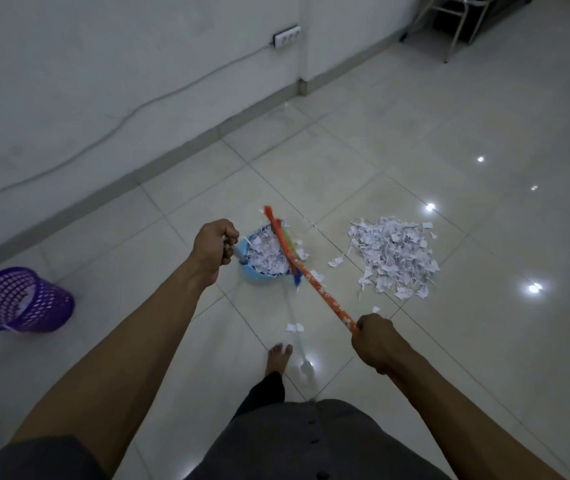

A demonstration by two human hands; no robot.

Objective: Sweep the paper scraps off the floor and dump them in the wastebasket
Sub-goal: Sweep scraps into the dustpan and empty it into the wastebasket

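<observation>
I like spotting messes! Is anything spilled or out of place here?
Yes. A heap of paper scraps lies spilled on the floor tiles, right of the blue dustpan, which is already piled full. Loose scraps lie strewn between them, and one sits near the bare foot.

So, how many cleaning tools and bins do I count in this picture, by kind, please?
Broom: 1
Dustpan: 1
Wastebasket: 1
Total: 3
</observation>
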